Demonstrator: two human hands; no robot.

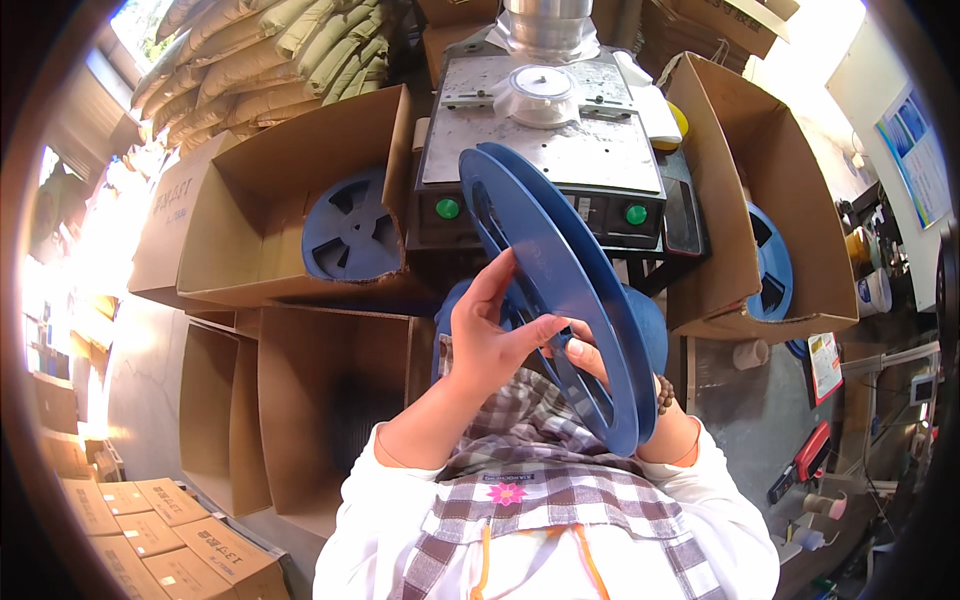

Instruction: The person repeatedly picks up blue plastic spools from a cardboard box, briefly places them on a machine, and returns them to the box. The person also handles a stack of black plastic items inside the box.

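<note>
Before my lap, a blue plastic reel (536, 259) with two slotted flanges stands tilted on its edge between my hands. My left hand (491, 330) grips it at the near flange, fingertips going into the slots and thumb reaching toward the hub. My right hand (589, 356) holds it from the far side; its fingers show through the flange openings, and the rest is mostly hidden behind the reel. Just beyond the reel is a press machine (544, 154) with a metal bed, a round film-covered fixture (541, 94) and a cylindrical metal head (547, 26) above.
The machine's front has green buttons (447, 208) on both sides. An open carton (247, 225) at left holds a blue reel (352, 225); another carton (757, 187) at right holds blue reels (766, 262). Open cartons (322, 405) stand lower left. Stacked sacks (277, 67) rise behind.
</note>
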